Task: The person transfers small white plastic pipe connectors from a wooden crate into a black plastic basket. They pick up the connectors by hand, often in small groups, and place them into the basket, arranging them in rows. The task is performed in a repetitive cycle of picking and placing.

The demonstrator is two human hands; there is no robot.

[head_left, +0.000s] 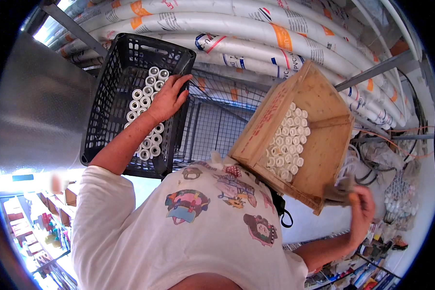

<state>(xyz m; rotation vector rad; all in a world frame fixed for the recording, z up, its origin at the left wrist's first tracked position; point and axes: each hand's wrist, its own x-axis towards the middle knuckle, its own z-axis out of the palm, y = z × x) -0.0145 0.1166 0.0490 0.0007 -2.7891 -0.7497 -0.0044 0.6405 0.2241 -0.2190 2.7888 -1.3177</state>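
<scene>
My left hand (169,99) reaches over a black plastic crate (97,121). Its fingers are apart, the tips near the crate's right rim, and it covers part of the fittings below. Inside the crate, white round plastic fittings (145,102) with ring-shaped ends stand in rows. To the right, a tilted wooden box (319,96) holds many similar white fittings (287,140), grouped along its left side. Beside the box's lower right corner, my right hand (362,208) is closed on a greyish rag (340,192), both smeared by motion.
Long white plastic pipes (212,24) are stacked behind the crate and box. A wire mesh rack (210,128) spans between the two. At left stands a grey metal panel (43,106). Plastic bags (398,193) hang at the far right, and shelves of goods (41,227) show at lower left.
</scene>
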